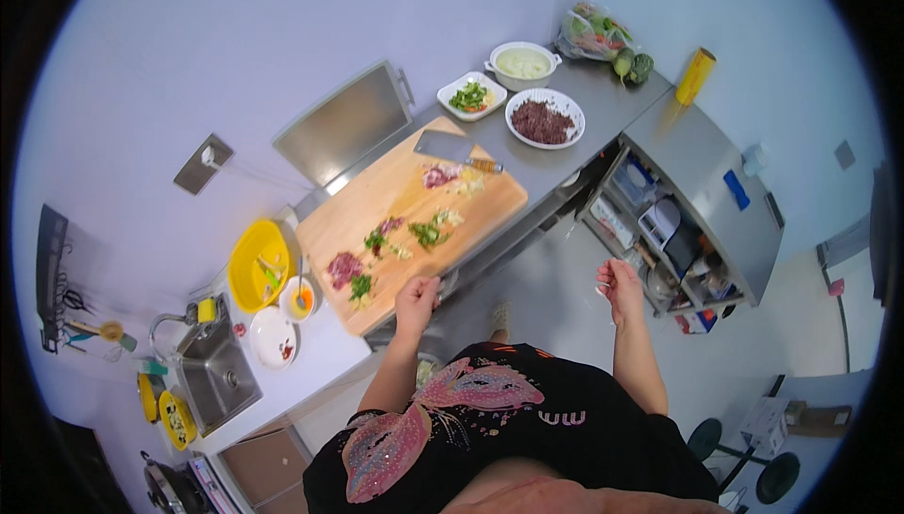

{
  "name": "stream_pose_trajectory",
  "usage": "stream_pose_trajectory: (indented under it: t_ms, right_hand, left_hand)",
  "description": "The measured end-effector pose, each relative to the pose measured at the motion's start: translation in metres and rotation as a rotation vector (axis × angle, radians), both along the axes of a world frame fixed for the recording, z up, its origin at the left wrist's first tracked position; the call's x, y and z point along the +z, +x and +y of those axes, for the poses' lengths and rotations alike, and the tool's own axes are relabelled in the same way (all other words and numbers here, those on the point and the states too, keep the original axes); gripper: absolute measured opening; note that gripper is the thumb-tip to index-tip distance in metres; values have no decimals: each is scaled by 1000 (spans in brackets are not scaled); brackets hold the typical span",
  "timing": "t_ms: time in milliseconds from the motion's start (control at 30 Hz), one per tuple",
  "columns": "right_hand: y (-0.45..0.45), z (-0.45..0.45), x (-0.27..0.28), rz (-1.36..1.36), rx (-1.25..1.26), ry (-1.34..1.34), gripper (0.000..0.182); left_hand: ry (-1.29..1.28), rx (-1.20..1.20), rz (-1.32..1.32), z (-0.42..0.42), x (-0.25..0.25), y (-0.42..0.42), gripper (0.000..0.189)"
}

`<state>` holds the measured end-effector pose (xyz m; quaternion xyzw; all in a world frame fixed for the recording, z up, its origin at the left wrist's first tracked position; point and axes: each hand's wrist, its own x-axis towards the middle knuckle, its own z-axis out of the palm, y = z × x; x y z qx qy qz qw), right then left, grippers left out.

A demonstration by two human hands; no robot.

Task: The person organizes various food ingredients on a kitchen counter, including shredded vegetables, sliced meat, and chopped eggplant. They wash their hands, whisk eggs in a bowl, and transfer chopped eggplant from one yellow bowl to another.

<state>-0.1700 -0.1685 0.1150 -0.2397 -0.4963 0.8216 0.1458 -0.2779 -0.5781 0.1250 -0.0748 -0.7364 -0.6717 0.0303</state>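
Note:
My left hand [418, 302] is at the near edge of a wooden cutting board [395, 196], its fingers curled; whether it pinches something is unclear, and a blurry, clear shape lies beside it. My right hand [621, 291] hangs over the floor with fingers loosely bent and nothing in it. On the board lie piles of chopped reddish food [345, 270], chopped greens [428, 234] and pale chopped pieces [470, 182]. A cleaver [445, 145] rests flat at the board's far end. Behind it stand a dish of cut green vegetables [469, 97], a bowl of dark shredded food [542, 120] and a white pot [522, 66].
Left are a yellow basin [244, 267], a bowl with orange contents and a spoon [298, 300], a white plate [274, 337] and a sink [215, 380]. A bag of vegetables [593, 32] and a yellow roll [696, 76] stand farther back. Below the right counter is an open cabinet [664, 231].

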Motion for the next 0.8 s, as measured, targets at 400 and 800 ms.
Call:
stream_pose_trajectory:
  t_ms: [400,800]
  right_hand:
    - [-234,159,85,-2,-92,149,26]
    - [-607,255,93,-267,421,455,68]
  left_hand:
    - [43,-31,-98,134,108,-298,20]
    - [-870,266,-385,221,76,-476,48]
